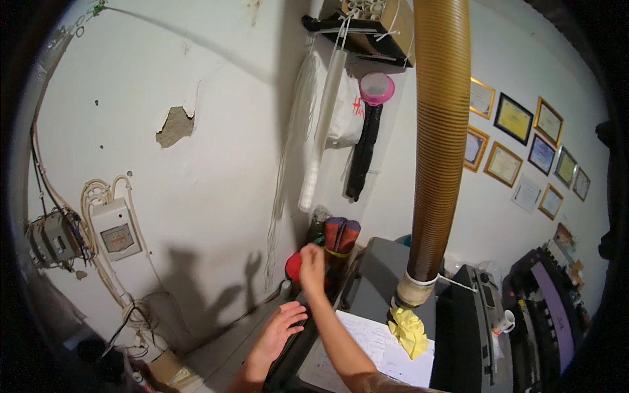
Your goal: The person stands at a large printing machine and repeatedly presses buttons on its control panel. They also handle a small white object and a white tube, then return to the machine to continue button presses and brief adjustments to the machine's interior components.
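My left hand (278,331) is open at the lower middle, fingers apart and holding nothing, beside the dark edge of a grey machine (375,272). My right hand (312,270) is raised with bent fingers closed together; what they hold, if anything, is too small to make out. Behind it are a red object (293,267) and rolled red-and-purple material (339,239) with a yellow band. My right forearm crosses papers with handwriting (403,370) on the machine, where a crumpled yellow cloth (409,334) lies below the hose's end.
A large ribbed hose (439,144) hangs at centre right. Wall-mounted electrical boxes (116,229) and cables are left. White cords, a tube (321,131) and a shelf (357,39) hang above. Dark machines (481,334) with a white mug (504,322) stand right, below framed papers (512,120).
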`<state>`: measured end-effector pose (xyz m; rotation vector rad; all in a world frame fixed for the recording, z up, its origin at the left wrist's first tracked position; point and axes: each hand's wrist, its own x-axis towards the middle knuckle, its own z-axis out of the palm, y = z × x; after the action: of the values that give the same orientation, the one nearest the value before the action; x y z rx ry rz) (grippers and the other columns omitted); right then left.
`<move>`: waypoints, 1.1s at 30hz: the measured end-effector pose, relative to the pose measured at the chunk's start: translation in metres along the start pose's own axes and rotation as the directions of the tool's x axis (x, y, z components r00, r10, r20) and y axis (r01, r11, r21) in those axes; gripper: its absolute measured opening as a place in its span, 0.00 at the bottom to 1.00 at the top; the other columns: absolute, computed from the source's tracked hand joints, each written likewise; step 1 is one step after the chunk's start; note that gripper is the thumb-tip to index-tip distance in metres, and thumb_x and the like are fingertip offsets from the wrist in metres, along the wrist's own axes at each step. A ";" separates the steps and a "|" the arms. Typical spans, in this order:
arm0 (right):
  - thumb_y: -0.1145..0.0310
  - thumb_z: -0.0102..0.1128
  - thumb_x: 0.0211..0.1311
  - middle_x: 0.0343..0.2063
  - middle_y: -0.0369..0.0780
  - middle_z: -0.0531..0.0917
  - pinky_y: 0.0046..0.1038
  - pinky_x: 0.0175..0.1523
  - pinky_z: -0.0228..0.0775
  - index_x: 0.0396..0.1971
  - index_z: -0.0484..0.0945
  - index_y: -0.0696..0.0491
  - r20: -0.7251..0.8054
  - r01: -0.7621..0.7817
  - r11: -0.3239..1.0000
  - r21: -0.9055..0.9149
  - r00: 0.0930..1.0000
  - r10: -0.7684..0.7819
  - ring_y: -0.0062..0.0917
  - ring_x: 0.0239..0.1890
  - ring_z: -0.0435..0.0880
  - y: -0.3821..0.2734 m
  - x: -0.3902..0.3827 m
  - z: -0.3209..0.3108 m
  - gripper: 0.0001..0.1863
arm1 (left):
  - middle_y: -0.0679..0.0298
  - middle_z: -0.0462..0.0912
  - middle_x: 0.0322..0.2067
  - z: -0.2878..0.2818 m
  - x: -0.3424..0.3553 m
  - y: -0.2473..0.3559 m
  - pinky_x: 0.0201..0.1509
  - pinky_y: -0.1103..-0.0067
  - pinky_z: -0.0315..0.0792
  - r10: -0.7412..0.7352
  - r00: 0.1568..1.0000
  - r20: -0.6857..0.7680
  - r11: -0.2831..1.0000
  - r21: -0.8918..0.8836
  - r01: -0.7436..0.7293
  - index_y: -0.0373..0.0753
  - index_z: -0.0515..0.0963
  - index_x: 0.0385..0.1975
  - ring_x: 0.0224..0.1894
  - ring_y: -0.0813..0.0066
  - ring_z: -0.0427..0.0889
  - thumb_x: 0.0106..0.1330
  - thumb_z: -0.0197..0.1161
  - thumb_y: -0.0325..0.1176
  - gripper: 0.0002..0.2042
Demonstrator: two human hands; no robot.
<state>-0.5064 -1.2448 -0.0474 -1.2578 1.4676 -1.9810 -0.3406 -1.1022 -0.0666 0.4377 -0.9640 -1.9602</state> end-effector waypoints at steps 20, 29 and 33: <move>0.56 0.57 0.78 0.63 0.46 0.78 0.35 0.71 0.61 0.57 0.77 0.53 0.847 -0.313 0.803 0.508 0.353 -0.398 0.35 0.64 0.76 -0.030 -0.355 -0.146 0.18 | 0.57 0.81 0.31 0.113 -0.234 -0.097 0.36 0.72 0.76 0.488 0.873 -0.005 0.124 0.990 -0.064 0.34 0.81 0.36 0.32 0.58 0.81 0.60 0.64 0.20 0.06; 0.63 0.58 0.71 0.49 0.39 0.82 0.31 0.61 0.69 0.52 0.79 0.52 0.967 0.097 0.971 0.217 0.113 -0.228 0.28 0.58 0.78 -0.036 -0.435 -0.134 0.15 | 0.59 0.81 0.39 0.137 -0.293 -0.107 0.55 0.72 0.70 0.500 0.806 -0.318 0.362 0.922 0.139 0.35 0.83 0.40 0.49 0.62 0.75 0.56 0.68 0.32 0.13; 0.63 0.62 0.66 0.52 0.38 0.79 0.28 0.62 0.69 0.57 0.77 0.48 0.770 0.389 0.756 0.527 0.158 -0.618 0.28 0.60 0.76 -0.076 -0.496 -0.148 0.20 | 0.59 0.80 0.45 0.153 -0.371 -0.097 0.60 0.71 0.71 0.615 0.730 -0.299 0.474 0.880 -0.039 0.32 0.81 0.46 0.54 0.62 0.76 0.58 0.67 0.29 0.16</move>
<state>-0.3489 -0.7709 -0.2032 -2.4143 0.1851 -1.0872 -0.2866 -0.6933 -0.0680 1.2103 -1.3824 -0.7259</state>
